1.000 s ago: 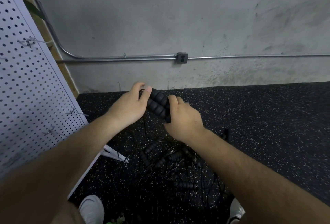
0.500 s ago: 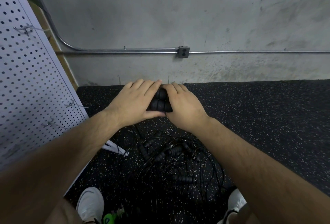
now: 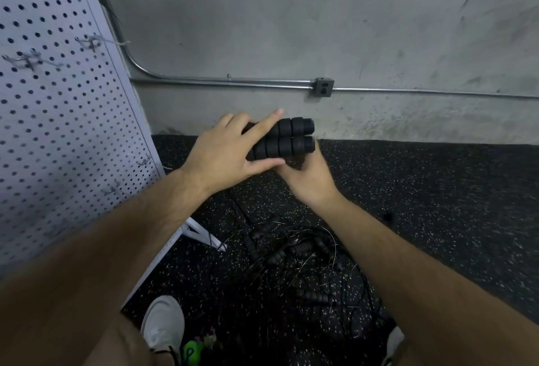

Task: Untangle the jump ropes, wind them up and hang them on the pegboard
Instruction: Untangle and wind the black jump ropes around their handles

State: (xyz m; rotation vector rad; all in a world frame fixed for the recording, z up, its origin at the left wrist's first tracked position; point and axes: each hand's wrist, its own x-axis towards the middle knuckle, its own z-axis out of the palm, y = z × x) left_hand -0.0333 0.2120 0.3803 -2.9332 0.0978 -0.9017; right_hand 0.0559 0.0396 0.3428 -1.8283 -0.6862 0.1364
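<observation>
Head view: looks down on two black handles (image 3: 287,139) of a jump rope, packed side by side, one above the other, round ends pointing right. Held up in the air, low in front of the gray wall (image 3: 291,30), just above where the floor (image 3: 437,219) starts.

Grips them with the left hand (image 3: 224,155): thumb under the lower one, pointer finger straight across the upper one, other fingers bent over the top. Touches the lower one from below with the right hand (image 3: 309,181), right next to the left thumb. Fingers tucked out of sight behind the foam, so cannot tell how tight that hand is or what else sits in it. Both hands close together, touching.

Farther down, on the black speckled floor between the two arms: a tangled pile of jump ropes (image 3: 291,254), thin wires and more black grips all mixed up, well apart from the hands.

Off to the left: a white pegboard (image 3: 58,132), leaning, with a few small metal hooks (image 3: 90,41) sticking out.

Along the wall: a metal pipe (image 3: 233,82) and a gray outlet box (image 3: 323,88).

Down at the bottom: a white shoe (image 3: 163,324) near the foot of the board.
</observation>
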